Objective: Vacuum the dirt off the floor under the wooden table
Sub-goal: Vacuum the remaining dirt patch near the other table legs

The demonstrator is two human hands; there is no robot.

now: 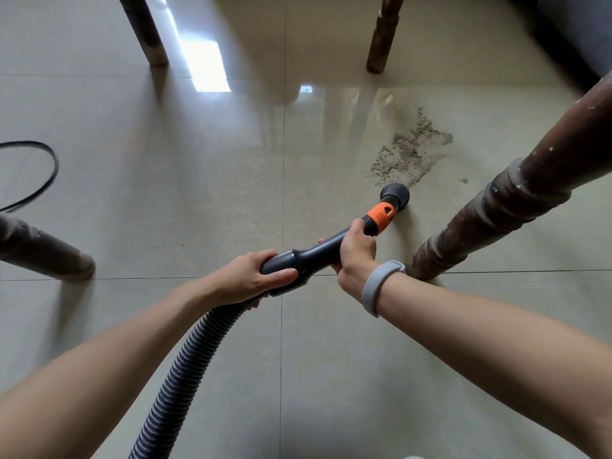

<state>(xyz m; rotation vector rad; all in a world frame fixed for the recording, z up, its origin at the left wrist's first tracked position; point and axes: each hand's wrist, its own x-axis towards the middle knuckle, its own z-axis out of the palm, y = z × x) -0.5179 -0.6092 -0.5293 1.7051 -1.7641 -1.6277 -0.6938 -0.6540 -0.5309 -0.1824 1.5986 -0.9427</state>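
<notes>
Ribbed grey flexible vacuum hose [185,369] ran up from the bottom edge into the dark grey plastic wand handle [311,255]. Left hand [255,276] was the rear grip, fingers wrapped tight round the hose end of the handle. Right hand [356,250], with a pale grey band on the wrist [377,286], was the forward grip, clamped on the tube just behind the orange plastic collar [381,216]. Both grips were full wraps, no gap showing.

Wand long axis pointed forward and to the right, away from the person. Round dark brush nozzle [394,195] sat at the tip, down at the glossy beige tiled floor [198,193]; contact with the tile could not be confirmed.

Key relation: the patch of sandy grey dirt [409,154] lay just beyond the nozzle, roughly on the same forward-right line, its near edge about touching the nozzle rim. A small stray speck [464,180] sat off to the right. Right hand was nearer, so it likely steers; next move judged a short push along the wand axis.

Risk: turned dark wooden desk leg [516,197] stood close to the right of the nozzle, limiting sideways sweep. Two more desk legs [381,44] stood well beyond the dirt. Black cable loop [43,173] lay far left, clear of the path.
</notes>
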